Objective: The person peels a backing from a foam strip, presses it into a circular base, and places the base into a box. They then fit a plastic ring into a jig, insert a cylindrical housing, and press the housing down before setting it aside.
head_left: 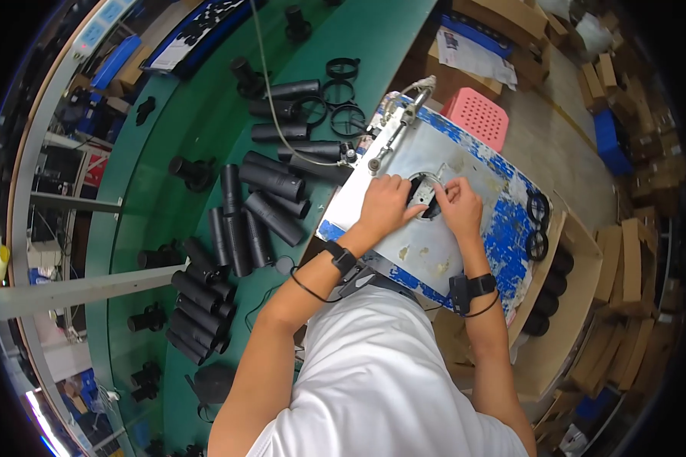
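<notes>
A black ring-shaped part [430, 210] sits on the worn metal-topped workstand [404, 255] in front of me, with a pale piece [425, 195] across its middle. My left hand [387, 202] grips the ring's left side, fingers curled and thumb reaching toward its lower edge. At the ring's right side, my right hand [461, 206] holds the rim with thumb and fingers pinched together. Part of the ring is hidden by my fingers. Just beyond my left hand stands a metal lever fixture [392, 143].
Several black tubes [273, 179] and black rings [348, 119] lie on the green bench to my left. Two black rings [537, 245] rest near the stand's right edge. A carton [579, 297] with black cylinders stands to the right, and a pink stool [476, 116] lies beyond.
</notes>
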Demonstrator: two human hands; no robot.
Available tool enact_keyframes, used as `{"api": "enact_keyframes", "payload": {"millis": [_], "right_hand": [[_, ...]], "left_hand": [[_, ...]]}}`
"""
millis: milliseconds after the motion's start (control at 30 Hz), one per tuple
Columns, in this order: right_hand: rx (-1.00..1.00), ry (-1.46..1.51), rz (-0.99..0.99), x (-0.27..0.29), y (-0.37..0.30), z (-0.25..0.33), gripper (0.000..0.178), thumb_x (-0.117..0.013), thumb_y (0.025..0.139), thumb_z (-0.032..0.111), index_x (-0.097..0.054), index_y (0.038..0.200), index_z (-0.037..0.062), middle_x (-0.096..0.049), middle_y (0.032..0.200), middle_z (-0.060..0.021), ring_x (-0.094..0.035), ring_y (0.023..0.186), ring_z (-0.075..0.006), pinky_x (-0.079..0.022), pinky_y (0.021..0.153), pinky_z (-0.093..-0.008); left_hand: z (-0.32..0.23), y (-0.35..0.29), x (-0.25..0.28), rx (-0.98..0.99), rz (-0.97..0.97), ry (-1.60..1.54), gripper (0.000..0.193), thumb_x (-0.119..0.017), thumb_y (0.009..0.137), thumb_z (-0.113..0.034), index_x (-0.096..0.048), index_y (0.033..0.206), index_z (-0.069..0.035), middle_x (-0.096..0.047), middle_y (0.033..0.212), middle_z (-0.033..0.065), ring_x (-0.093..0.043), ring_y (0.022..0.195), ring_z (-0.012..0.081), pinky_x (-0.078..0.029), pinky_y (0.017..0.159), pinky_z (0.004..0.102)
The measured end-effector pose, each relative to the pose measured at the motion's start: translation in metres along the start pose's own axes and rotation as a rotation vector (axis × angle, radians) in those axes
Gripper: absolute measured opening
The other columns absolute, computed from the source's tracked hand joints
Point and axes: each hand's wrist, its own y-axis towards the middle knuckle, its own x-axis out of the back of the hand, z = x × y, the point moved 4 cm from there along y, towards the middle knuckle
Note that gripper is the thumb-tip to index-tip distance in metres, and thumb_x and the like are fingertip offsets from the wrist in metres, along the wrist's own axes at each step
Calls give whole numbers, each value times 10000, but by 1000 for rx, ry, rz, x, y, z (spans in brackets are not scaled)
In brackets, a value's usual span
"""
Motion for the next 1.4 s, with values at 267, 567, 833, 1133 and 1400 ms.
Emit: {"api": "enact_keyframes", "payload": {"millis": [267,567,833,1133,1400], "right_hand": [[107,-307,144,-11,12,1,167,-615,859,176,-537,991,110,-598,623,-137,-613,624,-364,-453,565,-474],[143,-26,43,-1,17,9,194,-668,821,130,-589,978,47,-490,533,-44,-518,482,-241,-386,488,-375],[273,-251,186,-20,23,47,239,-677,818,194,-572,1014,107,-551,559,-68,-569,526,-300,-428,520,-447],[381,-308,284,-42,38,30,145,-529,905,161,-585,1021,95,-619,649,-176,-609,616,-388,-446,567,-491],[10,9,112,39,-10,10,195,-504,915,67,-607,1073,17,-583,622,-44,-547,563,-90,-407,512,-293]], "left_hand": [[1,18,-27,65,191,271,185,-637,781,-238,-601,737,-61,-628,644,114,-632,604,264,-481,640,379],[5,5,-36,169,253,197,228,-573,764,-206,-667,581,-108,-653,606,111,-663,591,264,-496,577,380],[2,-2,-35,91,28,74,189,-592,712,-191,-626,552,-96,-628,577,126,-633,561,267,-470,557,406],[1,-6,-12,200,-51,-67,291,-563,825,-211,-614,580,-63,-628,608,146,-623,569,311,-474,573,427],[59,-86,87,661,-209,-364,217,-527,887,-146,-536,727,2,-481,634,213,-425,513,200,-387,515,370]]}}
